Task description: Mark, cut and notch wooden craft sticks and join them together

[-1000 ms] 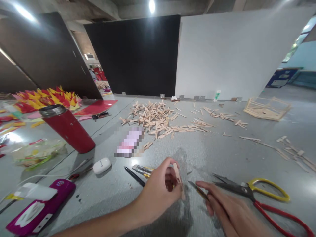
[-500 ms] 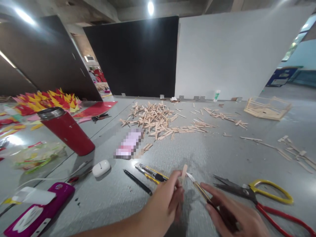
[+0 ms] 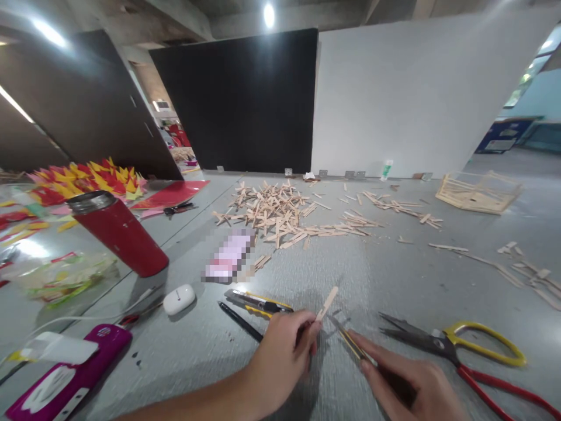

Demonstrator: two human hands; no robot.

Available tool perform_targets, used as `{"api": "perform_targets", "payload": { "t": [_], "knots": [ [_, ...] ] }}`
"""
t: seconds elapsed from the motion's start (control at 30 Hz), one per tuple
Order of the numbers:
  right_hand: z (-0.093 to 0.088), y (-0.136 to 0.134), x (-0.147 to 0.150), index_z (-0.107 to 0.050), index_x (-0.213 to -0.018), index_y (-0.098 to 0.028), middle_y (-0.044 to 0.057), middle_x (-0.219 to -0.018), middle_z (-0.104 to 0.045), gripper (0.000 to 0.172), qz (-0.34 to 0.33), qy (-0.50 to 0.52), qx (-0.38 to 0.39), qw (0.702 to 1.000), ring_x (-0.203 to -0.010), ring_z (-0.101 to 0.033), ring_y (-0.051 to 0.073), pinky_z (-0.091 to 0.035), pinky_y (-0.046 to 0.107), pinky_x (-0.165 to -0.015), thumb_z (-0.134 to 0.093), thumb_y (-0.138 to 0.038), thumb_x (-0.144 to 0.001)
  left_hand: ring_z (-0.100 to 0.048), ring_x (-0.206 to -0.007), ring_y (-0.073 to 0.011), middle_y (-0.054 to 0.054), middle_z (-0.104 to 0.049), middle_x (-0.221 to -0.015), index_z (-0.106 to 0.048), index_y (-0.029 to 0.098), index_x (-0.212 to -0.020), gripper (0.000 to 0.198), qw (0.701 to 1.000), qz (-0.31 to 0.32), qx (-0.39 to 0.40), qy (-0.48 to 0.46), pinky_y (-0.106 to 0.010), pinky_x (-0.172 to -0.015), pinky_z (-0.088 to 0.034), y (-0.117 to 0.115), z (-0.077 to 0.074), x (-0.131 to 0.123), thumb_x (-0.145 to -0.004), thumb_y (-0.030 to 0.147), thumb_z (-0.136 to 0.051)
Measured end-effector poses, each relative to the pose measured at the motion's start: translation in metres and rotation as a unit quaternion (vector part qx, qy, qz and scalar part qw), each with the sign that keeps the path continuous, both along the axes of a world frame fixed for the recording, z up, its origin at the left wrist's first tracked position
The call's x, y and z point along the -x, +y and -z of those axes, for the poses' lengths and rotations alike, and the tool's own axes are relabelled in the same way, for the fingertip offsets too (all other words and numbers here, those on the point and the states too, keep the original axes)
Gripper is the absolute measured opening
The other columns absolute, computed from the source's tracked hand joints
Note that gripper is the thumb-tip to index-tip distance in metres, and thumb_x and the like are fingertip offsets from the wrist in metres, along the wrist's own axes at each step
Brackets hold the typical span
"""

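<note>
One grey tabletop [image 3: 377, 275] carries everything here, with a loose pile of wooden craft sticks [image 3: 274, 213] strewn across its far middle. Nearer, a pair of scissors [image 3: 440, 346], one handle yellow and one red, lies just beyond the right hand [image 3: 414, 368], which is closed in a pen-like grip, forefinger extended and thumb pressing from the near side. The left hand [image 3: 284, 354] has thumb and forefinger pinched together, the other fingers curled under and partly hidden. Gripped in the right is a slim craft knife [image 3: 352, 345], its blade angled forward and leftward. Smallest is the craft stick [image 3: 328, 301] in the left pinch, just beside the blade; I cannot tell whether they touch. Good handling here would probably mean bracing the stick firmly, keeping the left fingertips out of the blade's path and taking shallow strokes toward the free end. That free end points away from the person and to the right, the long axis slanting obliquely across the tabletop.
</note>
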State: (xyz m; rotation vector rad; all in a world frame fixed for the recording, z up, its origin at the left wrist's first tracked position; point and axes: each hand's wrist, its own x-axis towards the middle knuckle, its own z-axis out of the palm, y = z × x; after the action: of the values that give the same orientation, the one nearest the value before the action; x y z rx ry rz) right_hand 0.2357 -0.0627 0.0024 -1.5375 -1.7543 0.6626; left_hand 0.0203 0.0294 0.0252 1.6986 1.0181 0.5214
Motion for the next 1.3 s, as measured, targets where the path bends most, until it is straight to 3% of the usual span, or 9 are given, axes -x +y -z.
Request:
{"api": "perform_targets", "payload": {
  "t": [0.23,0.5,1.07,1.3],
  "knots": [
    [0.0,0.004,0.004,-0.076,-0.135,-0.029,0.005,-0.127,-0.08,0.038,0.005,0.059,0.027,0.998,-0.116,-0.078,0.03,-0.062,0.039,-0.099,-0.061,-0.032,-0.101,-0.044,-0.059,-0.0157,0.002,-0.05,-0.06,-0.051,0.022,-0.07,0.041,0.993,0.023,-0.102,0.046,-0.029,-0.061,-0.031,0.0,0.004,0.001,-0.107,0.037,-0.043],
    [-0.007,0.003,0.004,-0.08,-0.13,-0.029,0.005,-0.111,-0.086,0.036,0.036,0.099,0.089,0.99,-0.101,-0.082,0.033,-0.069,0.041,-0.083,-0.063,-0.037,-0.099,-0.045,-0.062,-0.016,0.0,-0.057,-0.067,-0.063,0.02,-0.076,0.041,0.99,0.039,-0.119,0.057,-0.03,-0.066,-0.034,0.0,0.005,0.002,-0.109,0.033,-0.042],
    [-0.023,0.004,0.005,-0.071,-0.142,-0.028,0.004,-0.109,-0.086,0.046,0.028,0.132,0.233,0.963,-0.113,-0.076,0.033,-0.061,0.041,-0.099,-0.059,-0.049,-0.103,-0.063,-0.072,-0.0209,-0.007,-0.071,-0.079,-0.066,0.02,-0.081,0.039,0.984,0.067,-0.151,0.065,-0.032,-0.071,-0.043,-0.001,0.016,0.0,-0.108,0.025,-0.039],
    [-0.028,0.005,0.006,-0.077,-0.133,-0.026,0.006,-0.118,-0.085,0.039,0.028,0.119,0.188,0.974,-0.117,-0.076,0.032,-0.06,0.04,-0.102,-0.062,-0.045,-0.102,-0.062,-0.071,-0.0219,-0.01,-0.072,-0.081,-0.064,0.018,-0.082,0.038,0.981,0.079,-0.154,0.083,-0.034,-0.069,-0.042,-0.003,0.02,0.002,-0.107,0.022,-0.036]
  ]
}}
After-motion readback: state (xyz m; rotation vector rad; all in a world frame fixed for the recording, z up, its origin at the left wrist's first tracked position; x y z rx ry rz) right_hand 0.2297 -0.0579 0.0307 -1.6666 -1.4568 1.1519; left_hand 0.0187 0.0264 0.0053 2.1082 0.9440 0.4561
